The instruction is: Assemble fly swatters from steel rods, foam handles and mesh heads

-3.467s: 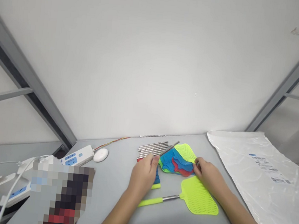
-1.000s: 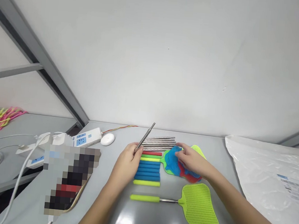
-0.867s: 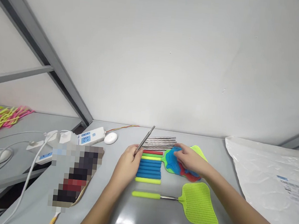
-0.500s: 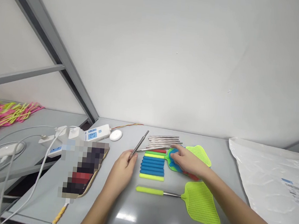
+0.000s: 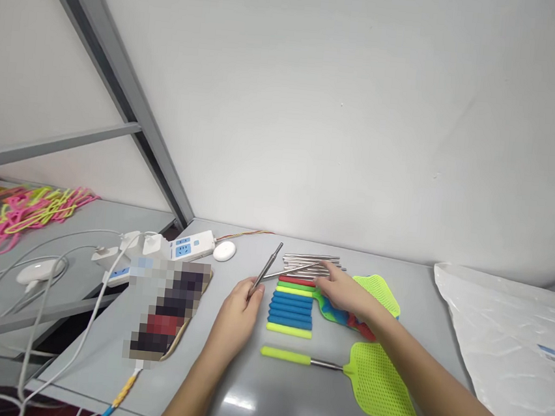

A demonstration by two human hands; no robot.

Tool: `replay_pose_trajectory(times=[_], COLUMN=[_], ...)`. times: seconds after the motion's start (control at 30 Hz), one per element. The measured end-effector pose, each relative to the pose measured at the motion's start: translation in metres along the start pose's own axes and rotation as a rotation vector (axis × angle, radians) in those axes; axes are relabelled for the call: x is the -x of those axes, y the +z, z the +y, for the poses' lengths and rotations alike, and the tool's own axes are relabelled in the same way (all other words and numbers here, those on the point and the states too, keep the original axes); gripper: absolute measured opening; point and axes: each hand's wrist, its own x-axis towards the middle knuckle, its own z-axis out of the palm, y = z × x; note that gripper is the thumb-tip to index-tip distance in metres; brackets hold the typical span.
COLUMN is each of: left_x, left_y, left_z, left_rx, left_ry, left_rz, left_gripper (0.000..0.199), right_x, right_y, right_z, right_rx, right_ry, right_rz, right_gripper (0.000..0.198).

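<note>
My left hand (image 5: 241, 309) grips a thin metal rod (image 5: 266, 267) that points up and away. My right hand (image 5: 347, 294) rests on a pile of flyswatter heads (image 5: 377, 289), blue, red and green, with its fingers near a bundle of metal rods (image 5: 310, 262) lying by the wall. Between my hands lies a row of foam handle grips (image 5: 292, 304), red, green, yellow and several blue. A whole yellow-green flyswatter (image 5: 364, 376) lies flat in front of them.
A white power strip (image 5: 188, 249), a round white puck (image 5: 225, 250), cables and a blurred flat object (image 5: 167, 312) lie to the left. Pink and yellow hangers (image 5: 22, 206) are heaped at far left. A clear plastic bag (image 5: 510, 341) covers the right side.
My view has swung left, so things sit further right. My right hand slid from the top of the swatter heads toward their left edge, nearer the rods. My left hand still holds its rod.
</note>
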Motion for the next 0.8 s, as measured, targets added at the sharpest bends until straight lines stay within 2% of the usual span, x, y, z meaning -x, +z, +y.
replay_pose_trajectory(times=[0.13, 0.33, 0.57, 0.8], left_x=[-0.007, -0.012, -0.024, -0.034], left_y=[0.005, 0.004, 0.005, 0.015], left_z=[0.004, 0.011, 0.017, 0.022], left_rx=[0.047, 0.101, 0.111, 0.177], left_ry=[0.017, 0.039, -0.027, -0.018], left_rz=[-0.011, -0.035, -0.067, -0.162], left_gripper=[0.04, 0.036, 0.042, 0.043], right_x=[-0.011, -0.018, -0.008, 0.016], right_y=[-0.001, -0.008, -0.015, -0.029], right_z=[0.008, 0.014, 0.015, 0.028], right_rx=[0.025, 0.111, 0.168, 0.184], right_ry=[-0.064, -0.192, -0.214, -0.197], right_rz=[-0.025, 0.046, 0.143, 0.246], right_gripper=[0.054, 0.029, 0.031, 0.033])
